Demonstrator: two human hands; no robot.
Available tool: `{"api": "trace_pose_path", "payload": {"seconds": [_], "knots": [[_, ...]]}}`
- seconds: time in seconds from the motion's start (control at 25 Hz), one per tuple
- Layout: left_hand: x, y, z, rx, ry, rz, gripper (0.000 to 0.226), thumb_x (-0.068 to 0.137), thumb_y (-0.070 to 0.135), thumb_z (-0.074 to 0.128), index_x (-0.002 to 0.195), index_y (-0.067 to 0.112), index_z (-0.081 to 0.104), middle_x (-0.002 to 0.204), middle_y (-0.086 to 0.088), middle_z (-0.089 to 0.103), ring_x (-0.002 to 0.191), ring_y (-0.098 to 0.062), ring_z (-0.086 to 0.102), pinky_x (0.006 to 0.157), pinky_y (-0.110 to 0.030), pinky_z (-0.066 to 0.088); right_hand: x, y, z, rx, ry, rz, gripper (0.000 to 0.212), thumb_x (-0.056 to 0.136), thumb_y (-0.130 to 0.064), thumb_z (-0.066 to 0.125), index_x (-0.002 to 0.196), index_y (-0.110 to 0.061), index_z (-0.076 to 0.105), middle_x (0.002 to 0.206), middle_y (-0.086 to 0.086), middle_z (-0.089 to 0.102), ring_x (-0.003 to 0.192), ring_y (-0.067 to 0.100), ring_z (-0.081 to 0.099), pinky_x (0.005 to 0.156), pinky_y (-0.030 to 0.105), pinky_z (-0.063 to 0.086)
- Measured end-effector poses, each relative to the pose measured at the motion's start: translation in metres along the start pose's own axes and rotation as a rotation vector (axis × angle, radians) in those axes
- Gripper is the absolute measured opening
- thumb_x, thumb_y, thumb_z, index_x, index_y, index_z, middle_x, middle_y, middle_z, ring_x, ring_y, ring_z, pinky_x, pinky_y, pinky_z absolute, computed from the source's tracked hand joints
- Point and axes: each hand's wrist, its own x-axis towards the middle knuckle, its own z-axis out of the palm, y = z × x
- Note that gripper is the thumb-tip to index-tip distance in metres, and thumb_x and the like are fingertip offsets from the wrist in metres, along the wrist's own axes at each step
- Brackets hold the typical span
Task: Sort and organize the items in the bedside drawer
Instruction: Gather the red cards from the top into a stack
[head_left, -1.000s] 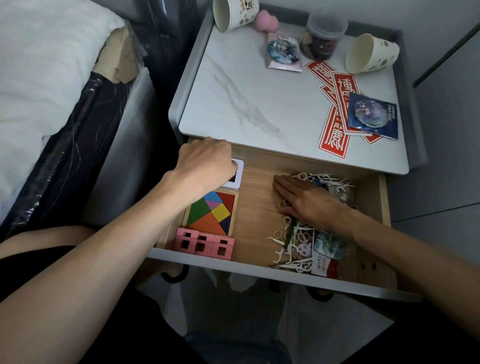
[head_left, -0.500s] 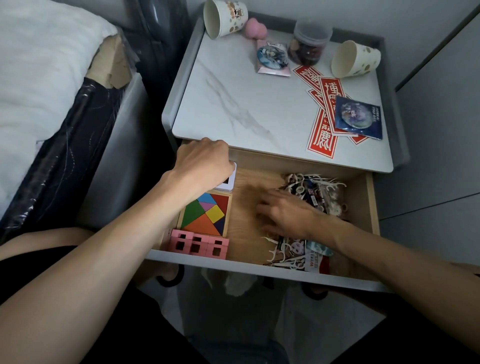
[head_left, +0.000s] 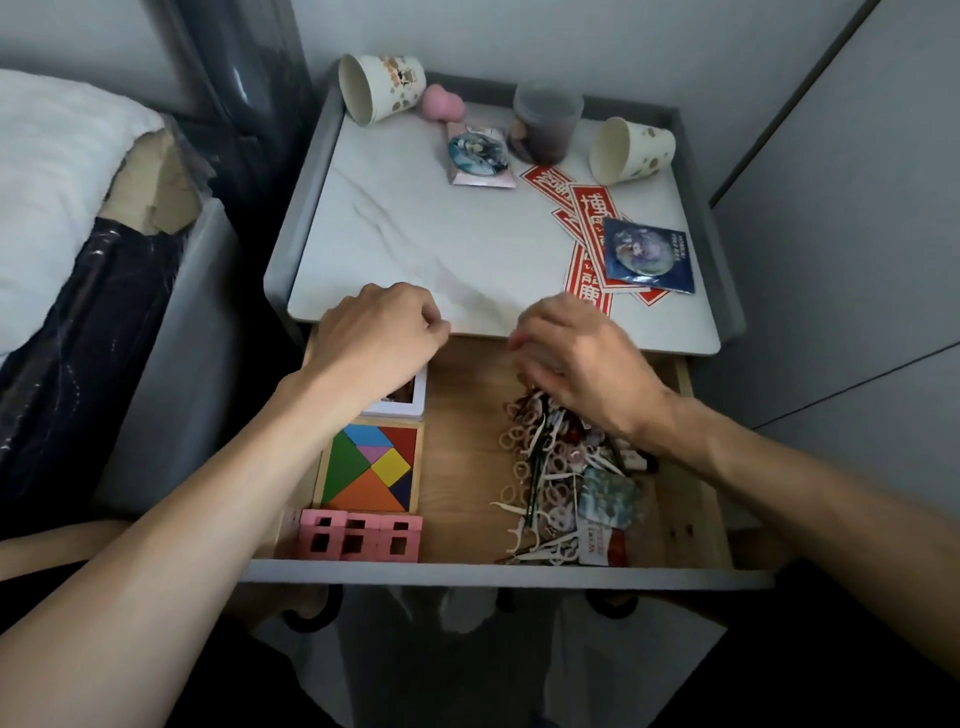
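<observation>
Curls left hand (head_left: 379, 338) over white-bordered card stack (head_left: 404, 404), wooden drawer (head_left: 462, 441) back-left corner; poises right hand (head_left: 576, 364) above white plastic floss-pick heap (head_left: 540, 467), likely gathering; cannot tell either grip.

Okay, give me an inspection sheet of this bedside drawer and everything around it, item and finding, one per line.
Surface: wooden drawer floor, drawer pulled open; marble nightstand top above it.
Job's things: tangram puzzle, pink blocks in front of it and white-framed cards behind it, all on the left; floss picks and packets heaped on the right.
Clutter: on top, tipped cup back left, tipped cup back right, pink sponge, jar, pink badge packet, blue badge packet, red stickers.
Grips: left hand curled over the white-framed cards; right hand blurred over the floss picks; hold unclear for both.
Cables: nothing seen.
Surroundings: bed on the left, grey panels on the right.
</observation>
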Motion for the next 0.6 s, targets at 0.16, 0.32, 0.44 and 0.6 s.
{"api": "trace_pose_path", "payload": {"seconds": [0.16,0.32,0.44,0.6], "knots": [[0.003,0.006,-0.003,-0.141,0.057,0.008,0.017,0.094,0.038,0.054,0.101,0.033,0.068,0.100,0.011,0.070,0.092,-0.018,0.064,0.077,-0.034,0.051,0.018,0.071,-0.031,-0.060,0.003,0.705,0.064,0.093,-0.052,0.056,0.147,-0.021,0.038,0.156,0.011,0.029,0.145,0.031,0.024,0.116,0.052,0.027],[0.003,0.010,0.000,-0.252,0.102,0.055,0.017,0.094,0.028,0.057,0.108,0.028,0.068,0.096,0.013,0.069,0.095,-0.010,0.065,0.085,-0.032,0.053,0.024,0.132,-0.028,-0.088,-0.161,0.920,0.083,0.089,-0.073,0.040,0.154,-0.026,0.019,0.160,0.010,0.021,0.149,0.032,0.013,0.121,0.052,0.011],[0.007,0.011,0.002,-0.279,0.093,0.082,0.019,0.094,0.023,0.060,0.111,0.026,0.067,0.103,0.011,0.069,0.103,-0.009,0.063,0.090,-0.031,0.051,0.032,0.135,-0.016,-0.075,-0.217,0.826,0.085,0.087,-0.078,0.037,0.153,-0.027,0.021,0.158,0.010,0.025,0.147,0.031,0.020,0.120,0.050,0.011],[0.017,0.023,0.005,-0.271,0.047,0.095,0.040,0.096,0.028,0.058,0.135,0.024,0.054,0.138,0.007,0.055,0.129,-0.015,0.049,0.102,-0.029,0.039,0.030,0.110,-0.007,-0.049,-0.223,0.733,0.086,0.088,-0.077,0.036,0.155,-0.028,0.016,0.164,0.005,0.012,0.151,0.027,0.009,0.122,0.045,0.003]]}}
